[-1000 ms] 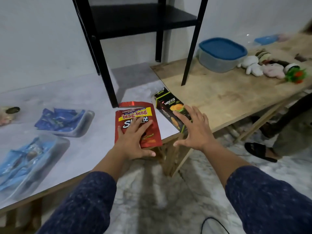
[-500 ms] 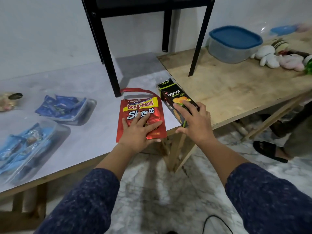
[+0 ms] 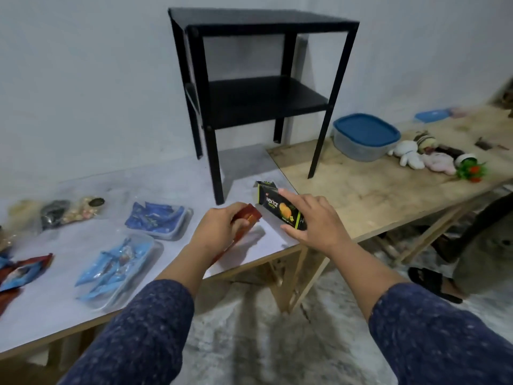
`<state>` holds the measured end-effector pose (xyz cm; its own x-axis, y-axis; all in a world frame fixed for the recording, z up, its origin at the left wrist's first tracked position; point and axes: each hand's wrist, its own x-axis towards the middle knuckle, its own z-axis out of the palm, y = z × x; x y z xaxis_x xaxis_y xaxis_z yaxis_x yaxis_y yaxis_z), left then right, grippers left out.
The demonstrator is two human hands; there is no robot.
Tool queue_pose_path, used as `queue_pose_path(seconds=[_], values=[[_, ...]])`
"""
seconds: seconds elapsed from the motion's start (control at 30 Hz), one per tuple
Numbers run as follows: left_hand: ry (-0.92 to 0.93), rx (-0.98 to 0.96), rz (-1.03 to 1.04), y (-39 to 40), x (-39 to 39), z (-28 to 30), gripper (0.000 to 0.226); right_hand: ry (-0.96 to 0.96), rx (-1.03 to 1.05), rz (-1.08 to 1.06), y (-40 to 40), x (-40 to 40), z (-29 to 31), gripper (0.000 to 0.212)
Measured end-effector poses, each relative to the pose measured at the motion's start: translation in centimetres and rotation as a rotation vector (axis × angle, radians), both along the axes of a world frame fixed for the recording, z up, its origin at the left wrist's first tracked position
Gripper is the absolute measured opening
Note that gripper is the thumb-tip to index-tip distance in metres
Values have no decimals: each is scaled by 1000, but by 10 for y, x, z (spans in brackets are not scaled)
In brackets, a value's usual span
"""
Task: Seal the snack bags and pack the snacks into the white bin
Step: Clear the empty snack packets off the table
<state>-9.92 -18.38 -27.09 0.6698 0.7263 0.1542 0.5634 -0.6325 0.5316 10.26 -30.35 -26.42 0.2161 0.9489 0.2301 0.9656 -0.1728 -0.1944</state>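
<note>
My left hand [image 3: 218,227] grips the red Beng-Beng snack pouch [image 3: 248,218] and tilts it up on edge above the grey table [image 3: 83,287] near its front right corner. My right hand [image 3: 315,220] is closed around the black Nextar box [image 3: 277,207], thumb under its near end, fingers along its top. The box stands on its side just right of the pouch. No white bin is in view.
Two clear trays of blue snack packs [image 3: 155,219] [image 3: 116,269] lie left of my hands, with more bags at the far left. A black shelf unit [image 3: 258,93] stands behind. The wooden table [image 3: 388,187] holds a blue-lidded container [image 3: 365,136] and plush toys [image 3: 410,157].
My left hand has gone from pressing flat on the pouch to gripping it and lifting it on edge. My right hand has closed on the Nextar box. The camera has tilted up.
</note>
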Motion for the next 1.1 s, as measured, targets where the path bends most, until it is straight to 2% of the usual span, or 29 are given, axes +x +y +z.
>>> queue_pose_path(seconds=[0.1,0.17,0.47,0.73,1.1], values=[[-63,-29,18,3,-18,47,51,20,21,24,9,-18,45,71],[-82,-17,12,8,-35,74,55,19,11,43,17,-35,76,65],[-98,151,181,35,-157,152,32,277,-85,188,71,-136,169,73],[-129,177,468,38,-301,175,31,320,-31,502,135,-273,202,69],[-129,152,968,20,-503,178,30,296,-102,991,231,-495,210,61]])
